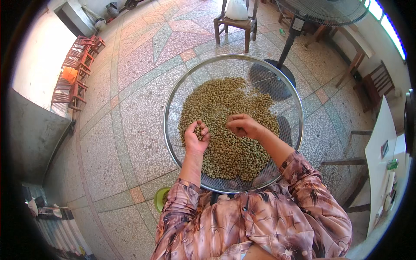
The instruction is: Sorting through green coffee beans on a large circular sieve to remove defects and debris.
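Observation:
A large round metal mesh sieve lies before me, bearing a broad heap of small brownish-green beans or seeds. On the left side of the heap my left hand is cupped palm up, its fingers curled around several of the beans. My right hand hovers over or touches the middle of the heap, palm down with bent fingers; whether it pinches a bean is hidden. Bare mesh shows along the sieve's far and right edges. A green bowl with similar contents stands low beside my left sleeve, partly covered by it.
Beyond the sieve stands a wooden chair with a white plastic bag. A pedestal fan rises at the far right, its round base partly under the sieve's rim. A white table is at the right; red wooden chairs line the left wall.

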A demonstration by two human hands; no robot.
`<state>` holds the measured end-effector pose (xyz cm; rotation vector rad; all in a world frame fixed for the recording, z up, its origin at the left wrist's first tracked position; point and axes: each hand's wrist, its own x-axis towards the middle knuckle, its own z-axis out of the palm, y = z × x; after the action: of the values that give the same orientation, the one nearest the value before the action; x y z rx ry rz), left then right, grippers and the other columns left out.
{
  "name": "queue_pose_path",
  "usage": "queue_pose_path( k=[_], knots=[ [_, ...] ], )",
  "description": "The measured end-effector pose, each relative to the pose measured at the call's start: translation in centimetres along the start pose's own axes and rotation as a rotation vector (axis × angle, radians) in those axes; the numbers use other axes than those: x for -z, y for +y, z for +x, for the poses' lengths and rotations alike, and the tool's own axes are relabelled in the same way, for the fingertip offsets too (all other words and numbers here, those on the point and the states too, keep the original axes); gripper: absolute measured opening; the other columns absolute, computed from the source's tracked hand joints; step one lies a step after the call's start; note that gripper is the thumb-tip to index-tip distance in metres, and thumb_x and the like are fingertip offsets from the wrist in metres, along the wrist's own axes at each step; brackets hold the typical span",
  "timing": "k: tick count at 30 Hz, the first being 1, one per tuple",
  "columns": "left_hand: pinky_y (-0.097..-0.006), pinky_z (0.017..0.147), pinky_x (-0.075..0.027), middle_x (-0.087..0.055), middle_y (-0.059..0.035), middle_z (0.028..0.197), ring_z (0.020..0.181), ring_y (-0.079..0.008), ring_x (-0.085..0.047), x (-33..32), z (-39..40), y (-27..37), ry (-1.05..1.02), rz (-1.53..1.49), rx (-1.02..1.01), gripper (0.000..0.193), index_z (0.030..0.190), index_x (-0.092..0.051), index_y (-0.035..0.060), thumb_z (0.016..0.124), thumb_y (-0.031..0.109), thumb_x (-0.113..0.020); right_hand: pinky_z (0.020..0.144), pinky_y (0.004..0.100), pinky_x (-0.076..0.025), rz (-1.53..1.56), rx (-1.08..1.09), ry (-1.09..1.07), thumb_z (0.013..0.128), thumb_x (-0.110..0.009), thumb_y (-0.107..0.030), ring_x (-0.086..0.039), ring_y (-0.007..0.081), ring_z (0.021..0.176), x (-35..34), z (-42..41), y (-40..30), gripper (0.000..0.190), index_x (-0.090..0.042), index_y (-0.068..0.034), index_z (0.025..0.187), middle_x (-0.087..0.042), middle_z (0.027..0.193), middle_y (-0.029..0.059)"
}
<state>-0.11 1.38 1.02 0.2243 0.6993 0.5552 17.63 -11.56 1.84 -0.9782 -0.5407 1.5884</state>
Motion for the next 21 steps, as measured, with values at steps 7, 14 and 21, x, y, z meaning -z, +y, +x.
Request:
queue_pose_path(
  k=[7,14,21],
  knots=[
    [-0.0256,0.042,-0.028,-0.05,-0.0023,0.069,0.052,-0.0138,-0.044,0.2,0.1,0.0,-0.012,-0.026,-0.002,0.013,0.087,-0.048,0.0097,0.091,0.021,-0.043,0.071,0.044,-0.049,-1.376,0.164,0.186,0.083,-0.054,-0.026,-0.063,0.0317,0.082,-2.1,1.9,3.9,0.026,-0.059,-0.007,0.1,-0.065,0.085,0.0146],
    [-0.0259,0.042,-0.028,-0.05,-0.0022,0.069,0.052,-0.0137,-0.044,0.2,0.0,0.0,-0.029,-0.035,0.013,0.015,0.086,-0.049,0.0095,0.091,0.022,-0.043,0.058,0.0445,-0.049,-1.718,0.014,0.189,0.081,-0.051,-0.023,-0.063,0.0329,0.07,-4.4,2.0,4.1,0.025,-0.056,-0.011,0.103,-0.063,0.074,0.0162],
    [-0.0253,0.041,-0.028,-0.05,-0.0017,0.069,0.053,-0.0134,-0.045,0.5,0.2,0.0,-0.038,0.001,0.003,0.014,0.086,-0.049,0.0096,0.091,0.022,-0.043,0.043,0.0324,-0.04,-0.712,0.198,0.236,0.085,-0.055,-0.019,-0.053,0.0182,0.049,-0.9,1.6,2.3,0.017,-0.057,-0.004,0.094,-0.057,0.062,0.007]
  ],
)
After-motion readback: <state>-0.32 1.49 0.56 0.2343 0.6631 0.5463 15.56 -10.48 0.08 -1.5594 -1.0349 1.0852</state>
